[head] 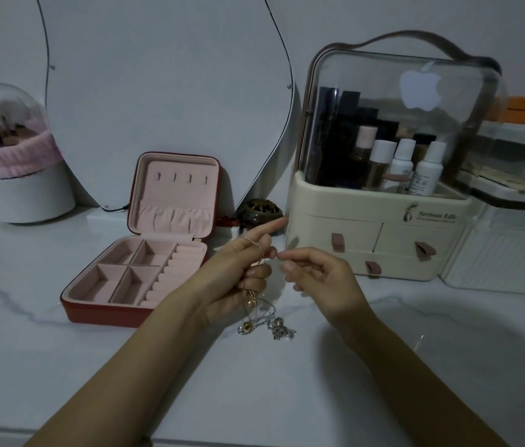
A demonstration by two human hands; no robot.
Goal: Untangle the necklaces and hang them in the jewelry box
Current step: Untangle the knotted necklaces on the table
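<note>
The bench carries a cosmetics organiser, just right of the hands, and the jewelry box, open, its lid hooks bare. The untangling step is judged in hand. The left hand holds a gold chain looped over its fingers; the right hand pinches a strand. The tangled necklaces trail to the bench below. Next, one chain must be teased free.

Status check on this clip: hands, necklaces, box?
Left hand holds gold chain; right hand pinches its strand. Silver necklaces tangled on counter. Jewelry box open, hooks bare. Nothing blocking.
</note>
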